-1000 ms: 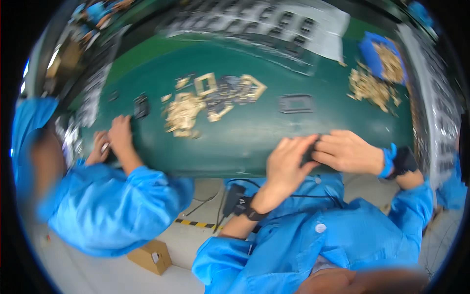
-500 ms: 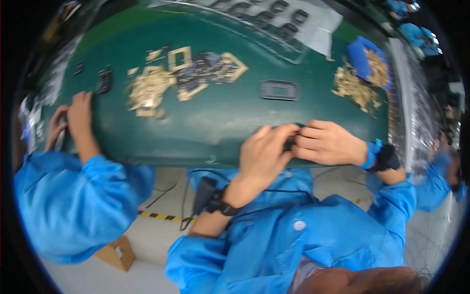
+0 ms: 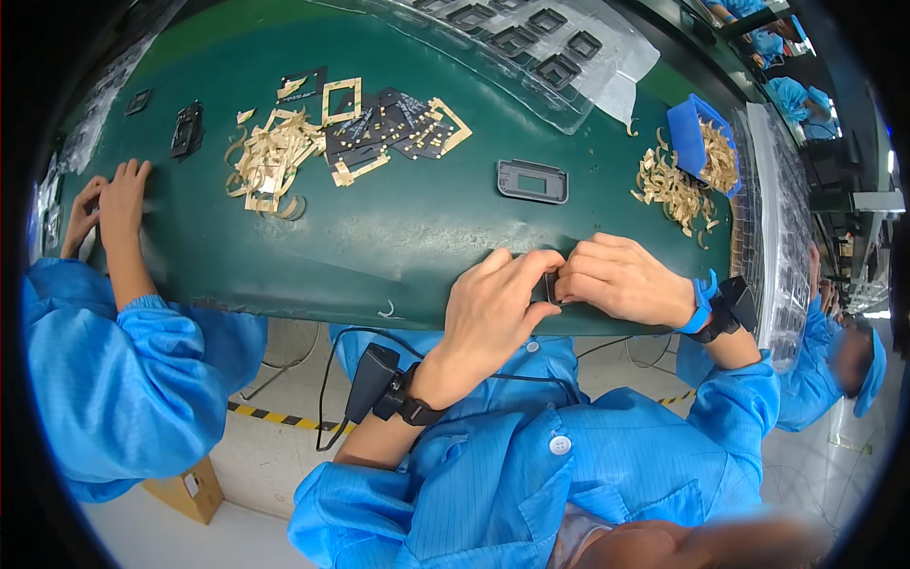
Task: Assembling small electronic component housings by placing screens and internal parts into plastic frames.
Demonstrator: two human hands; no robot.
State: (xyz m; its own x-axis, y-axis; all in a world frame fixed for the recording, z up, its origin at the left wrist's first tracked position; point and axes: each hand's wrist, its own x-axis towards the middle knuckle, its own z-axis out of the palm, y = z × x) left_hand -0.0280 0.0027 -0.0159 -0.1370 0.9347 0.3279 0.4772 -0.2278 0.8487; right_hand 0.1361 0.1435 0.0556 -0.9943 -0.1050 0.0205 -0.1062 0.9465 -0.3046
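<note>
My left hand [image 3: 493, 308] and my right hand [image 3: 621, 282] meet over the near edge of the green table. Between their fingertips they grip a small black part [image 3: 550, 284], mostly hidden by the fingers, so its exact kind does not show. The fingers of both hands are curled and pressed together around it. Just beyond the hands lies a dark grey rectangular housing [image 3: 510, 180] with a window opening in its middle.
Left of centre sit a heap of cream paper-like strips [image 3: 270, 156] and black sheets [image 3: 417, 128]. A clear tray [image 3: 607, 71] of black frames lies at the back. A blue bin [image 3: 687, 137] with scraps stands right. A co-worker's hands [image 3: 121, 204] rest at far left.
The picture has sharpened and the whole view has shifted slightly. Both my hands stay together around the small black part, which shows a little more between the fingertips.
</note>
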